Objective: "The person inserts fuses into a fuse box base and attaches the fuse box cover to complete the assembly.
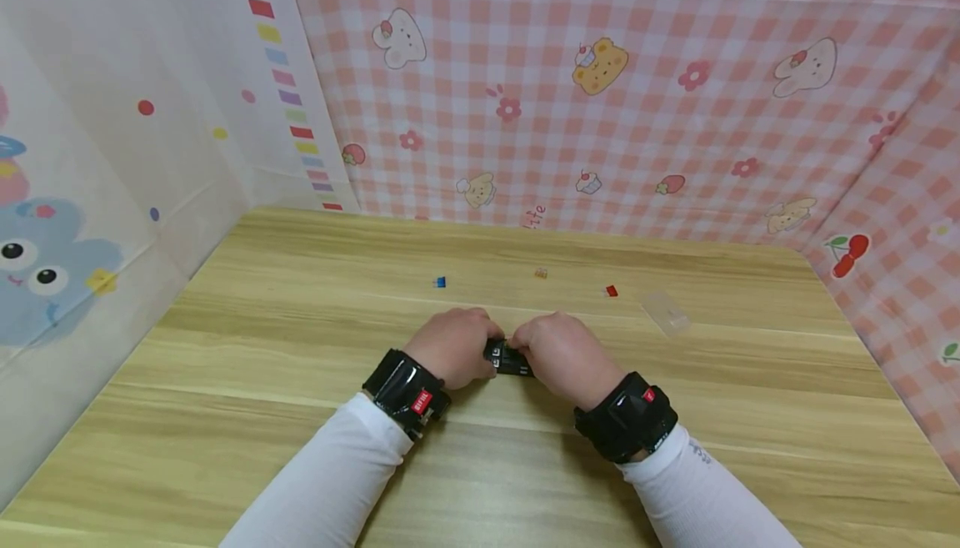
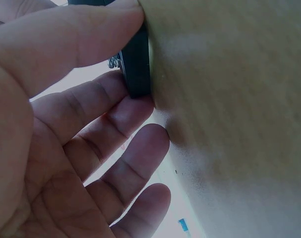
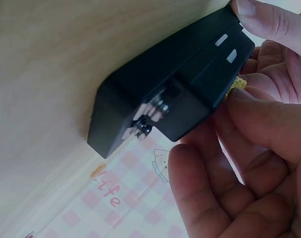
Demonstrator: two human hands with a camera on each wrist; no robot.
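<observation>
A black fuse box (image 1: 512,360) with metal terminals lies low at the table surface between the two hands. My left hand (image 1: 457,346) grips its left end, the thumb on one face and fingers on the other. In the left wrist view, a coiled metal part (image 2: 114,61) shows on the fuse box (image 2: 136,69). My right hand (image 1: 566,356) is at the box's right part. In the right wrist view, its thumb (image 3: 269,119) and fingers pinch a small yellow blade fuse (image 3: 237,86) against the box; most of the fuse is hidden.
Behind the hands lie a blue blade fuse (image 1: 440,282), a pale orange one (image 1: 541,274) and a red one (image 1: 611,290). A clear plastic cover (image 1: 664,313) rests to their right. Patterned cloth walls (image 1: 637,139) border the wooden table (image 1: 262,348).
</observation>
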